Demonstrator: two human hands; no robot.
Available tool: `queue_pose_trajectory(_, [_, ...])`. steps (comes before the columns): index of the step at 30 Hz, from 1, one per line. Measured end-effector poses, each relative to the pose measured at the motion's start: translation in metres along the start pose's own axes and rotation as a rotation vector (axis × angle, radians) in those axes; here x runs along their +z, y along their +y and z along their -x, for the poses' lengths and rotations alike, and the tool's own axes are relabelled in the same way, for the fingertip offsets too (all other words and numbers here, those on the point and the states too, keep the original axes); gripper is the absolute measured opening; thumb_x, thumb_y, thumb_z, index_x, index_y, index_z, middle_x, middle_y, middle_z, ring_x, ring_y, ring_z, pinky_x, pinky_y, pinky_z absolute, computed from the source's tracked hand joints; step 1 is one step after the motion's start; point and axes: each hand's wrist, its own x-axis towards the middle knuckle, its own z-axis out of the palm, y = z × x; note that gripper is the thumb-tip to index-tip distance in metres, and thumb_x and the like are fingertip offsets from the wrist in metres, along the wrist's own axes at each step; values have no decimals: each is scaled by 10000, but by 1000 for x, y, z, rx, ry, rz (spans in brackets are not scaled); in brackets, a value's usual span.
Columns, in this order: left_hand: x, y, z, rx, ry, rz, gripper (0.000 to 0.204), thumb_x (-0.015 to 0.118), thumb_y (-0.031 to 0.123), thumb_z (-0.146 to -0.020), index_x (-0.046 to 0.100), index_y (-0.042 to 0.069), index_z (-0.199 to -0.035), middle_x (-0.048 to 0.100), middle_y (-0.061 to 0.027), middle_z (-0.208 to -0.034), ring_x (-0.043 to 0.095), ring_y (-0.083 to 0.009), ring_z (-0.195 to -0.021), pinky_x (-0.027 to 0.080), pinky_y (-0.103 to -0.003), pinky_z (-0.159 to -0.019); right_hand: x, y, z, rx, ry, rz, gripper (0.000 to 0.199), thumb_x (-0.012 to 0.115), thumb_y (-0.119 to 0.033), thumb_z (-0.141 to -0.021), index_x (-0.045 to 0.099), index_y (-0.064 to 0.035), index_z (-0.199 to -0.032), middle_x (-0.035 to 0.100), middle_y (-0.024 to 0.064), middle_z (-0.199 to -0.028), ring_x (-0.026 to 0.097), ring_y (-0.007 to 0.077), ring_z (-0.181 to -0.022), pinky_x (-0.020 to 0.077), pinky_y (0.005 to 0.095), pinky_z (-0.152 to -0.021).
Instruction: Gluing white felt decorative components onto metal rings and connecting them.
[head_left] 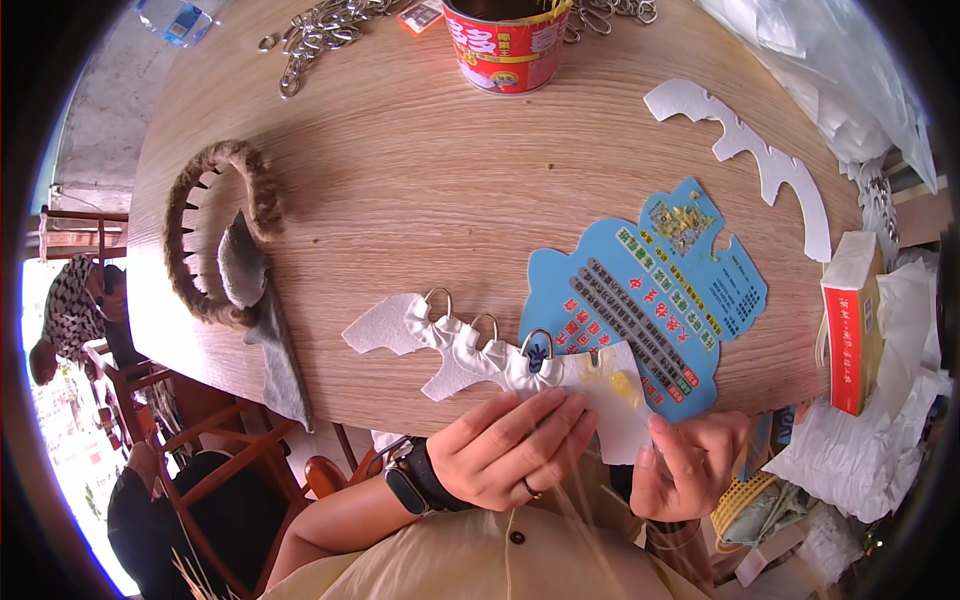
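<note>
White strip (490,367) at the blue card's (640,290) lower-left edge, partly covering it; long axis slants down rightward, tapered tip pointing left, away from the card. Left hand (515,445) grasps the strip's lower edge, fingers hiding part. Right hand (692,465), below the card, fingers bent; its grip cannot be told. Red tub (505,55) above card, top cut off.

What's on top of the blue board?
Yellow smears at the far end of the blue board. The held white piece overlaps its near-left part; whatever's behind that is covered, and contact can't be told.
</note>
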Motion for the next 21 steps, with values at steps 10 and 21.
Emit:
queue_pose_trajectory(10, [0,0,0,-6,-10,4,212,546,123,-836,674,133,-1005,648,12,-1052,608,-108,-963,467,-225,-814,3,-6,-2,-20,-41,-17,347,634,-86,-697,690,-168,-1030,429,-21,-780,424,169,-724,346,330,-663])
queue_pose_trajectory(21, [-1,-1,0,1,-30,22,219,535,133,-846,674,124,-1015,648,6,-1054,608,-115,-967,473,-225,-812,3,0,-10,7,-49,43,351,631,-91,-689,687,-145,-1031,441,-13,-786,423,179,-715,341,333,-660])
